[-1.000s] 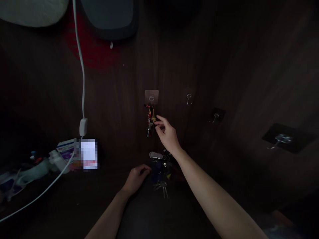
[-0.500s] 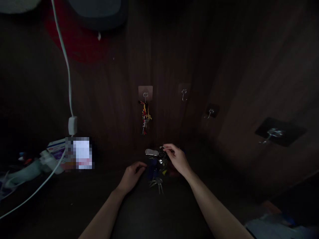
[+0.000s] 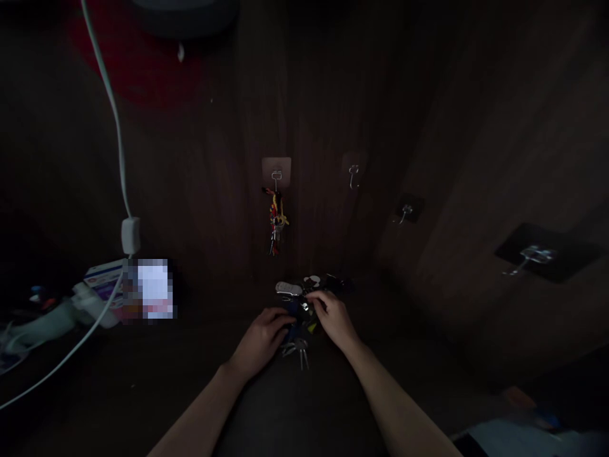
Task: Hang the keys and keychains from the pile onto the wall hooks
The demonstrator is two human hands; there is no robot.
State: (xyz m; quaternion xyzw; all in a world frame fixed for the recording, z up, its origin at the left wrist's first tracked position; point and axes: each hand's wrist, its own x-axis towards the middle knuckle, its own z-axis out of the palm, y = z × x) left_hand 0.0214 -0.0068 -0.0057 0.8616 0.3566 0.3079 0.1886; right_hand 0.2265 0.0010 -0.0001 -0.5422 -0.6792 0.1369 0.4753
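Note:
A cluster of keys and key fobs lies on the dark surface between my hands. In it are a silver-grey oblong fob (image 3: 288,289), a fan of metal keys (image 3: 299,348), a small yellow-green piece (image 3: 312,328) and a dark blue piece (image 3: 294,331). My left hand (image 3: 261,336) reaches in from the left, its outstretched fingers over the blue piece; contact is hard to judge in the dark. My right hand (image 3: 337,320) is at the cluster's right side, index finger and thumb apart, fingertips by the small shiny parts beside the fob.
Keys with a red and yellow cord (image 3: 276,222) hang from a wall hook (image 3: 276,174). More hooks, a middle one (image 3: 353,176) and a right one (image 3: 535,255), are on the dark wood. A white cable (image 3: 114,108) runs down the left past a box (image 3: 102,276) and a white bottle (image 3: 92,304).
My left hand has moved right, over the blue piece. My right hand has shifted slightly left and down, uncovering a pale round piece and dark items behind it. The view has shifted slightly.

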